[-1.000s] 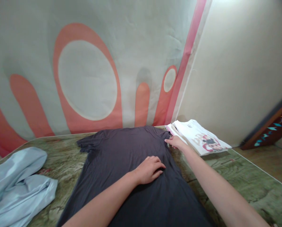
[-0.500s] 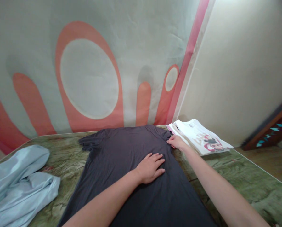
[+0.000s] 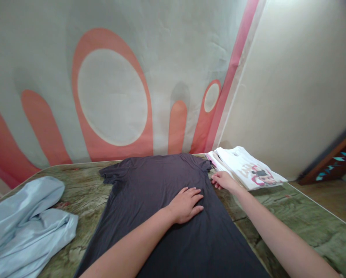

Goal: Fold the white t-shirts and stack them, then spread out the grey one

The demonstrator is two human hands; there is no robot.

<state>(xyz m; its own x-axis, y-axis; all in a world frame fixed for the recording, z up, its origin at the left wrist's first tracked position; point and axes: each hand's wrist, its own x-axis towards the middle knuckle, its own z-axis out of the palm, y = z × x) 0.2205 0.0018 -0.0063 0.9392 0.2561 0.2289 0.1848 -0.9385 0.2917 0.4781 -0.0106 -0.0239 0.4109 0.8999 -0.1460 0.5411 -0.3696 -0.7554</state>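
A dark grey T-shirt (image 3: 155, 181) lies spread out on the table, its neck end toward the wall and its short sleeves out to both sides. My left hand (image 3: 186, 204) rests flat on the shirt's right half, fingers stretched. Just off the shirt's right edge, below the right sleeve (image 3: 203, 164), is my right hand (image 3: 223, 180). Its fingers are curled together, and no cloth shows between them. Close beyond that hand sits a stack of folded shirts (image 3: 245, 168), the top one white with a printed cartoon figure.
A crumpled light blue garment (image 3: 31, 227) lies on the table's left side. The wood-patterned tabletop (image 3: 300, 208) ends at a pale edge on the right. Behind stands a wall with a pink and orange printed sheet (image 3: 115, 148). A dark wooden piece (image 3: 329, 162) is at far right.
My right hand has come off the shirt's right sleeve edge, moving slightly right and toward me. My left hand stays flat on the shirt. The view has shifted slightly.
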